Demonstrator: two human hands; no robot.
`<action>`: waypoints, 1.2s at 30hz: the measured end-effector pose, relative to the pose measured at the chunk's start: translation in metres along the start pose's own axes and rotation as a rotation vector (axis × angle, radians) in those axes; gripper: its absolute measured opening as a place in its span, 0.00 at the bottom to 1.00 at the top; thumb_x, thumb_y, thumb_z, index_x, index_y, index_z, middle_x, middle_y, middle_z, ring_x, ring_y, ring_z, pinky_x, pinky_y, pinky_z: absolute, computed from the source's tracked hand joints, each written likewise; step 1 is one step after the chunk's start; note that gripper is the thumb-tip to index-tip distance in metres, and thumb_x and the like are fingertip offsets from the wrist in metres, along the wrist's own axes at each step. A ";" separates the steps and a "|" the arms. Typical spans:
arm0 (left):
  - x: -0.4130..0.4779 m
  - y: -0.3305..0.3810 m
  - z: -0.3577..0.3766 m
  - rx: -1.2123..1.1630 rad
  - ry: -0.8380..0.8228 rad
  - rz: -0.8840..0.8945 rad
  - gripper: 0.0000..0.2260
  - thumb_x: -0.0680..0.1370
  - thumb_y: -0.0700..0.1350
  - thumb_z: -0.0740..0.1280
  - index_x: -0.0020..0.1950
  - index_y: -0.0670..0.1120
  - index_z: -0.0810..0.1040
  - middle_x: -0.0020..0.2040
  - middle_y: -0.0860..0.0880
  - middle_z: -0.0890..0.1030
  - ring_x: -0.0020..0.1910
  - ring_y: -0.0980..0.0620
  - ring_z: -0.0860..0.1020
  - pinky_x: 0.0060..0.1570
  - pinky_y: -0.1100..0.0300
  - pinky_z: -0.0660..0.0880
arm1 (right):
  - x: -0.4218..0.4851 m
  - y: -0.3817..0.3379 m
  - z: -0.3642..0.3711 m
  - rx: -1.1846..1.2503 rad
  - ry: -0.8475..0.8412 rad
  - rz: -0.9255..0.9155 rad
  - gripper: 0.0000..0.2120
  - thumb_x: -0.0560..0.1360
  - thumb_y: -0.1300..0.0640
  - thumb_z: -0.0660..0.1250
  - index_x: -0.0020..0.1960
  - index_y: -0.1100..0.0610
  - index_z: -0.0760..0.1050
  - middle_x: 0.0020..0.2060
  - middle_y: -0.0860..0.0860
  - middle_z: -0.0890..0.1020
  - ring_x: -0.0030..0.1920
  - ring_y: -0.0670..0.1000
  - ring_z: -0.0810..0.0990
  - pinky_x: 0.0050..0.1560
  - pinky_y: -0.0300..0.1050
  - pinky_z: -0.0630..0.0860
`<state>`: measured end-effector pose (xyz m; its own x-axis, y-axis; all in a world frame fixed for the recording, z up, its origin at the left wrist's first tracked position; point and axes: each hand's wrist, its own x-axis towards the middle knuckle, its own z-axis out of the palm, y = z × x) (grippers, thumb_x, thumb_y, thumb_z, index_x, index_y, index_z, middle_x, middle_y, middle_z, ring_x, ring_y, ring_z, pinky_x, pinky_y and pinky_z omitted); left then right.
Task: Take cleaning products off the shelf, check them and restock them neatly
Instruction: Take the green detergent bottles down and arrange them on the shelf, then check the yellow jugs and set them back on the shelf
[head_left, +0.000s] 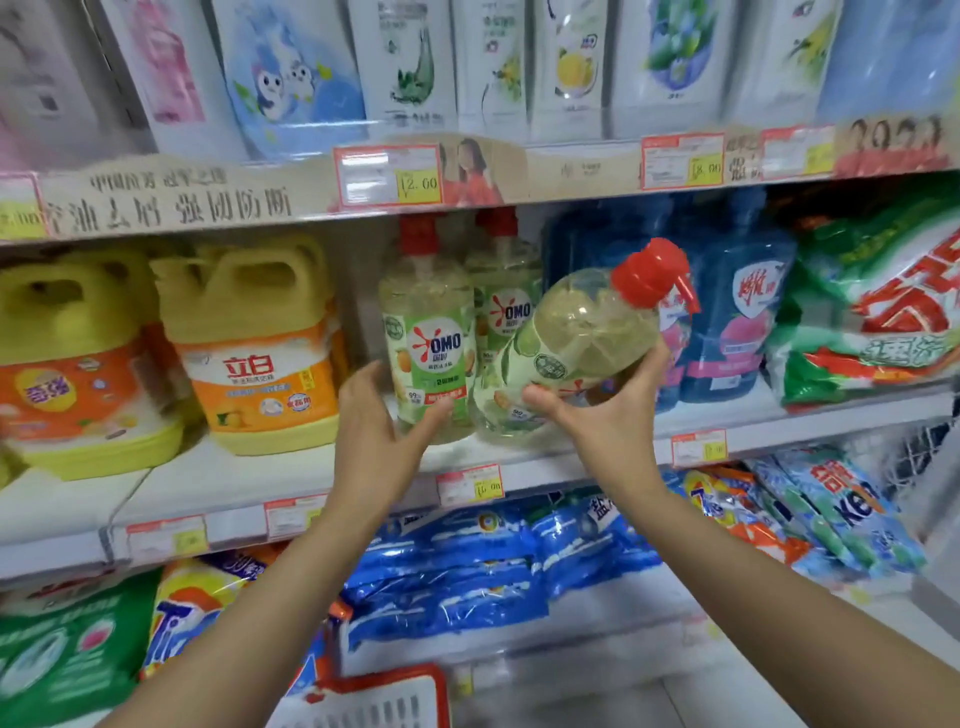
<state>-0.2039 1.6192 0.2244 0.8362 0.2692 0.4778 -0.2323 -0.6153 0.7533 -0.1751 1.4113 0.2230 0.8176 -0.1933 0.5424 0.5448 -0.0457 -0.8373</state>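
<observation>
Gripping tilted bottle (576, 332), right hand (608, 410) partly hides its label; tags (470, 486) blurred.

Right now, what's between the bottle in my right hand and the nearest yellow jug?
In the head view, an upright OMO bottle stands between the jug and the tilted bottle, a second one behind it, your left hand beside it.

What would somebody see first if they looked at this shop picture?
Probably the clear bottle with the bright red pump top, tilted in the right hand in front of the middle shelf. Next, the open left hand beside an upright OMO bottle, and two big yellow jugs further left on that shelf.
</observation>
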 end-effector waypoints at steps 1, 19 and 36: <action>0.010 -0.004 0.004 -0.013 -0.009 -0.032 0.43 0.69 0.61 0.74 0.75 0.40 0.60 0.72 0.43 0.67 0.71 0.46 0.66 0.69 0.53 0.65 | 0.006 0.006 0.003 -0.009 0.006 0.006 0.49 0.59 0.55 0.84 0.70 0.51 0.58 0.66 0.49 0.70 0.67 0.46 0.72 0.68 0.40 0.71; 0.071 -0.044 0.040 -0.250 -0.118 -0.116 0.34 0.69 0.48 0.77 0.69 0.48 0.62 0.54 0.58 0.78 0.52 0.64 0.76 0.45 0.69 0.73 | 0.071 0.037 0.050 -0.653 -0.020 0.035 0.58 0.61 0.35 0.77 0.79 0.49 0.48 0.67 0.53 0.70 0.68 0.56 0.69 0.60 0.56 0.74; 0.037 -0.094 -0.071 0.248 0.397 0.132 0.28 0.74 0.51 0.65 0.68 0.36 0.67 0.62 0.34 0.70 0.62 0.36 0.67 0.64 0.48 0.60 | -0.013 -0.011 0.116 -0.441 -0.035 -0.463 0.32 0.74 0.51 0.73 0.70 0.63 0.64 0.66 0.57 0.68 0.68 0.58 0.67 0.68 0.57 0.67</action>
<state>-0.1869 1.7399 0.2035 0.5422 0.4094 0.7338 -0.1577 -0.8082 0.5675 -0.1698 1.5275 0.2330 0.5254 -0.0247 0.8505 0.7212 -0.5175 -0.4605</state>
